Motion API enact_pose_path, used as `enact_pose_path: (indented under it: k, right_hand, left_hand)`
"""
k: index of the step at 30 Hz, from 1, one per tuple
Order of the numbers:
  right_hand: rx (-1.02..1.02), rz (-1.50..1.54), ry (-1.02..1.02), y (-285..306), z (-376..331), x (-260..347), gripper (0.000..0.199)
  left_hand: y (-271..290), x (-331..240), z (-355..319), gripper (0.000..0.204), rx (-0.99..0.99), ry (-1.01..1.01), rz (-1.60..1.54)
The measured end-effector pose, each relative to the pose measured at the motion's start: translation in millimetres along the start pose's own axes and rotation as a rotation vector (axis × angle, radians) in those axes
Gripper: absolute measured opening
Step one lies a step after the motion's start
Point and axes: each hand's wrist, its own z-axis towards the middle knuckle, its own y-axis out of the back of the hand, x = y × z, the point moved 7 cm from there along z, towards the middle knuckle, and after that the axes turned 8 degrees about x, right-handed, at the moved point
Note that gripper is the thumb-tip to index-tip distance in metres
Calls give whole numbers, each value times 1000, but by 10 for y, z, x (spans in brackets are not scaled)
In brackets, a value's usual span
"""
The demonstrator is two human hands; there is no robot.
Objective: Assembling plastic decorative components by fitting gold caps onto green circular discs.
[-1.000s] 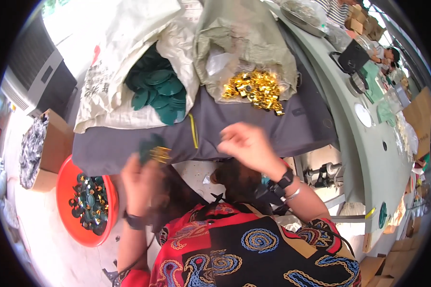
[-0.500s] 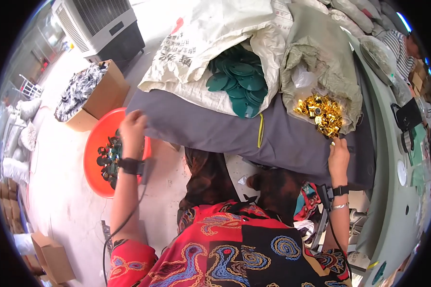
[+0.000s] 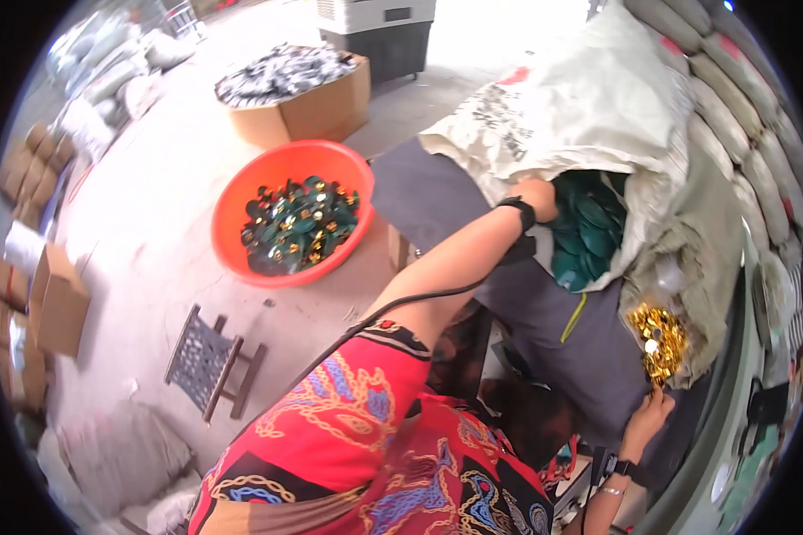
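My left hand (image 3: 537, 198) reaches across to the mouth of the white woven sack (image 3: 473, 147), against its near edge and beside a heap of dark green discs (image 3: 589, 234). Its fingertips are hidden, so their grip does not show. My right hand (image 3: 649, 416) is lower right, at the near end of a pile of small shiny gold metal pieces (image 3: 658, 337). Its thumb and fingers are pinched together on what looks like one gold piece. The gold pile lies in the mouth of an olive-grey sack (image 3: 707, 303).
An orange-red basin (image 3: 225, 239) on the floor holds green discs with gold pieces. Beyond it are a cardboard box (image 3: 308, 120) and an air cooler (image 3: 393, 40). A small folding stool (image 3: 207, 361) stands left. Grey cloth (image 3: 553, 334) lies under the sacks; stacked sacks (image 3: 736, 76) line the right.
My left hand has moved from above the orange-red basin rightward to the white sack's mouth. The view has turned left, showing the basin fully. My right hand stays at the gold pile.
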Motion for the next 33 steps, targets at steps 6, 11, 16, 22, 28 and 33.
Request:
enact_pose_path:
  k: [6,11,16,22,28,33]
  right_hand:
    - [90,12,-16,23,-19,4,36]
    - [-22,40,-4,380,-4,511,32]
    - [118,728,174,610,-98,1450,24]
    - [214,878,393,759,-163,2082,31]
    - [146,702,492,816,-244,2110,36]
    - [101,497,565,812,-305,2144,37]
  left_hand:
    - [-34,292,-221,51,-116,-10,-326]
    - [-135,284,-724,21,140,-91,-831]
    - [-377,-496,-1611,17,436,-234,-920]
    - [-549,-1062,-2196,24,507,-393,-902]
    - [-551,-1156,-2267,15,296,-527,-751]
    - [-570,-1200,-2333,14,196,-560,-653]
